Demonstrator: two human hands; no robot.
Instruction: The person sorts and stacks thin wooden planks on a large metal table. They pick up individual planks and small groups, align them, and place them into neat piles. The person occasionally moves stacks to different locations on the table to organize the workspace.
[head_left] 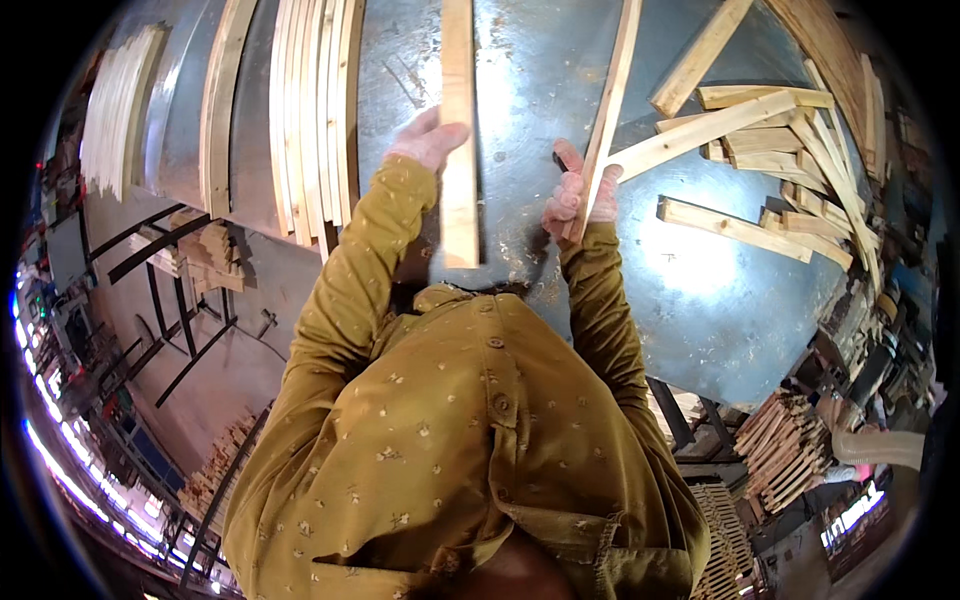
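My left hand (430,140) grips the left edge of a long pale wooden strip (459,190), with the thumb on its top face. The strip points straight away from me, and its far end is out of view. My right hand (575,200), in a pale glove or covering, is closed round the near end of a second, narrower-looking wooden strip (612,95), which slants away to the right. A small dark thing shows by the right fingers, too little seen to name. Both hands are over a grey metal tabletop (535,100).
Left on the table lie a row of several wooden strips (310,120), a single strip (225,110) and a paler stack (120,110). A jumbled pile of short wooden pieces (770,140) covers the right side. Wood bundles (785,450) stand below the table at the right.
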